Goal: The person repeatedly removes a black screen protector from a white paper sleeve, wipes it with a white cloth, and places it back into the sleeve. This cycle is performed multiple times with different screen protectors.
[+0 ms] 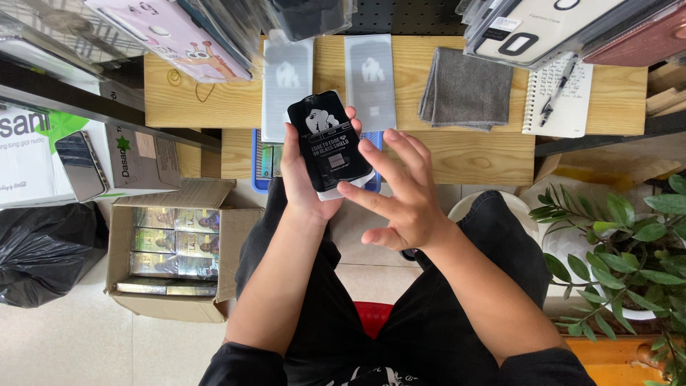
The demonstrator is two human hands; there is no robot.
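Observation:
My left hand point(304, 182) grips a black, phone-shaped screen-protector sheet point(325, 139) with white print, lying on a white phone or backing whose lower edge shows beneath it. It is held upright over my lap, just in front of the wooden table point(464, 154). My right hand point(400, 189) hovers beside it with fingers spread, index fingertip touching the sheet's lower right edge. Two grey sleeves with a white animal figure point(287, 78) point(370, 78) lie on the table behind.
A folded grey cloth point(464, 89), a spiral notebook with a pen point(561, 96) and a blue tray point(263, 161) are on the table. An open cardboard box of packages point(175, 246) and a black bag point(43, 250) sit left; a potted plant point(629, 250) stands right. Phone cases point(179, 32) hang above.

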